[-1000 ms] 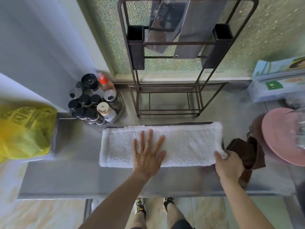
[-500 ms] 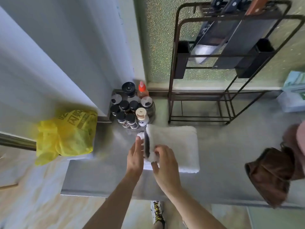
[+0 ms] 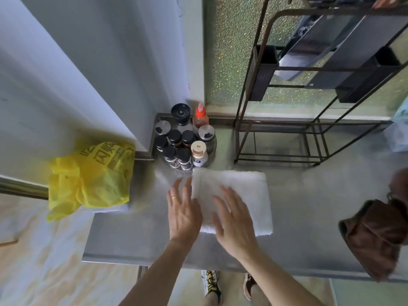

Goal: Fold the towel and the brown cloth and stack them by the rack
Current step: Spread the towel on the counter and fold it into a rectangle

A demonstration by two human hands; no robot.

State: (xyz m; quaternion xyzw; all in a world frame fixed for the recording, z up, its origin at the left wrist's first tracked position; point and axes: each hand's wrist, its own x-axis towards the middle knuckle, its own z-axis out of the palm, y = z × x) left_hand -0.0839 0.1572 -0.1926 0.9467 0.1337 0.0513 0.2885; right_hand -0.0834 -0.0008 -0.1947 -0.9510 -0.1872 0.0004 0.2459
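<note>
head view.

one: where is the white towel [image 3: 242, 195]?

two: folded into a thick rectangle, it lies flat on the steel counter [image 3: 132, 235] at the centre of the frame. it sits just below the black wire rack [image 3: 261, 74]. its upper left corner is just beside a round tray of spice bottles [image 3: 183, 149].

one: and the hands?

two: both are spread flat with straight fingers, grasping nothing. the right hand [image 3: 234, 221] rests palm down on the towel's lower left part. the left hand [image 3: 183, 208] lies just beside it at the towel's left edge, fingertips against that edge and palm over bare counter. a ring shows on one finger. blur softens both hands.

one: the brown cloth?

two: the brown cloth [image 3: 375, 235] sits crumpled at the right edge of the frame, well apart from the towel and from both hands.

one: anything else?

two: a yellow plastic bag [image 3: 92, 177] lies at the left of the frame, and shoes show below the counter's near edge.
</note>
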